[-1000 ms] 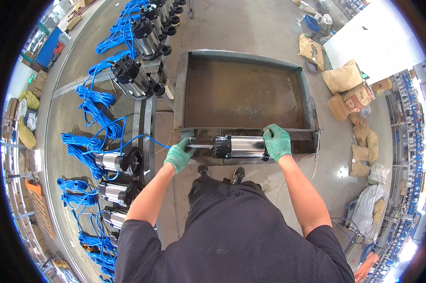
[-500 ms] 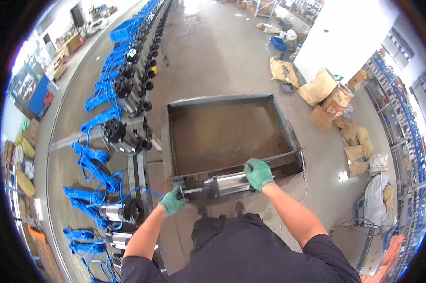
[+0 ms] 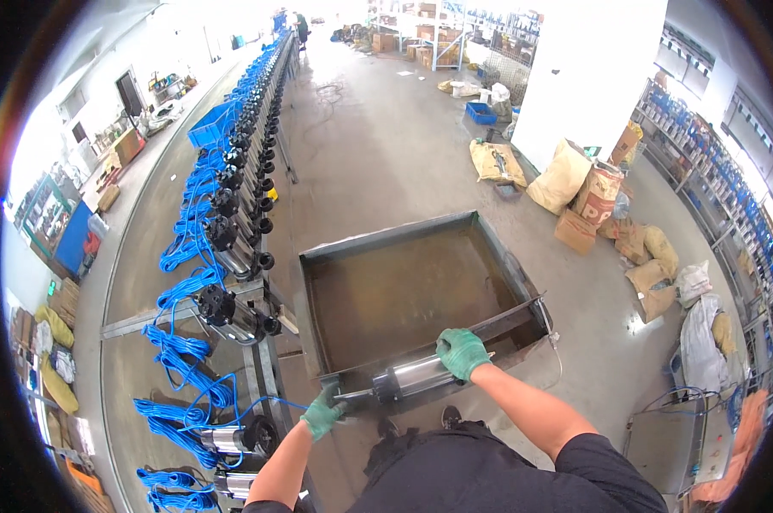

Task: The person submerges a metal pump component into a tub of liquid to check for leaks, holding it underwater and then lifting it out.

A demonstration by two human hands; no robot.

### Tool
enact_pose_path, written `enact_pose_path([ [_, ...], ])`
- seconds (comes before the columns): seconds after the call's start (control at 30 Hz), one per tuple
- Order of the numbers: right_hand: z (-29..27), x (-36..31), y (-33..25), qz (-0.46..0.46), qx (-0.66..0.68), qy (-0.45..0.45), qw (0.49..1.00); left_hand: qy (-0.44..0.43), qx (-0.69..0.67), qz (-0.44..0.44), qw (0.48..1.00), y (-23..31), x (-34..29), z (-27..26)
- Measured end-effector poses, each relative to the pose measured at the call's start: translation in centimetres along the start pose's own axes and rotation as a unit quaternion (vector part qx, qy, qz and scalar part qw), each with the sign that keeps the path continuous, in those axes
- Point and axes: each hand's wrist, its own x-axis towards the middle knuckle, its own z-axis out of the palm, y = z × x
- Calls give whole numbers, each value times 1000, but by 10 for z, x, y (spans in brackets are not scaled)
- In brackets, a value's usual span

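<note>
Both my hands wear green gloves and hold a silver, cylinder-shaped pump (image 3: 416, 376) with a black middle section. It lies nearly level over the near edge of a metal water tank (image 3: 504, 262), its right end slightly higher. My left hand (image 3: 322, 412) is closed round the narrow left end, where a blue cable (image 3: 277, 400) runs off to the left. Over the right end of the silver body, my right hand (image 3: 462, 354) is wrapped from above, its fingertips partly hidden. Murky brown water (image 3: 412, 278) fills the tank.
Along the left, a long bench (image 3: 134, 295) carries a row of similar pumps (image 3: 228, 312) with coiled blue cables (image 3: 181, 346). Sacks and cartons (image 3: 575, 231) sit on the floor by a white pillar (image 3: 592, 77). Shelving (image 3: 703, 179) lines the right side.
The view has tipped upward, so the tank, pump and hands appear lower in the picture. Both hands keep their hold on the pump.
</note>
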Motion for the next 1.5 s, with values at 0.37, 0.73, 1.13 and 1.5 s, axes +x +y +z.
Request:
enact_pose_path([
  [0.37,-6,-5,18,29,-6,-5,1000,-74,158,-178,968,104,13,10],
  [0.73,0,-3,19,-8,-6,34,999,-50,-67,-204,975,54,4,5],
  [1.13,-4,-5,20,-10,-2,29,1000,-78,-338,-155,925,65,3,14],
  [1.5,-1,-3,25,-15,11,31,999,18,536,147,831,71,7,11],
])
